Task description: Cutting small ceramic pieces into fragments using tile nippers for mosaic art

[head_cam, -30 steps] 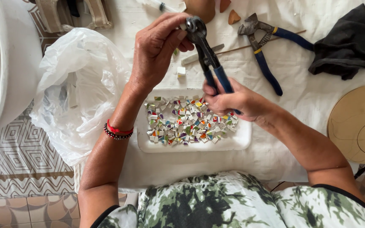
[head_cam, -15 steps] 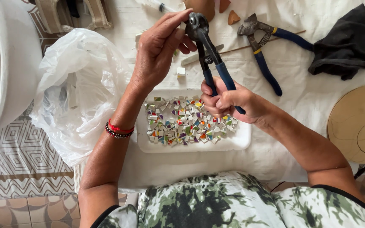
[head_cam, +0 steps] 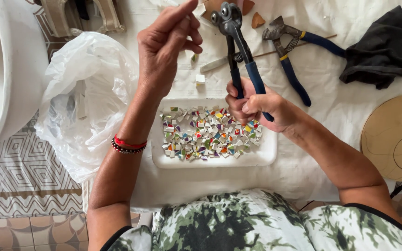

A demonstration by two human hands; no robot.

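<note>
My right hand (head_cam: 257, 106) grips the blue handles of a pair of wheeled tile nippers (head_cam: 238, 42) and holds them upright, jaws at the top. My left hand (head_cam: 166, 49) is raised just left of the jaws and does not touch them. Its index finger points up and its thumb curls against the other fingers; I cannot see whether a chip is pinched there. Below both hands lies a white rectangular tray (head_cam: 266, 158) with several small coloured mosaic pieces (head_cam: 210, 135). A red and a beaded bracelet (head_cam: 129, 145) circle my left wrist.
A second pair of blue-handled pliers (head_cam: 291, 56) lies right of the nippers. Beyond it is a black cloth (head_cam: 382, 46), and a round wooden disc (head_cam: 396, 137) sits at the right edge. A crumpled clear plastic bag (head_cam: 84, 97) and a big white basin (head_cam: 1, 69) are on the left. Loose tile chips (head_cam: 200, 79) lie above the tray.
My left hand has let go of the nippers' jaws and drawn away to the left. The right hand has kept its grip and tilted the nippers slightly more upright.
</note>
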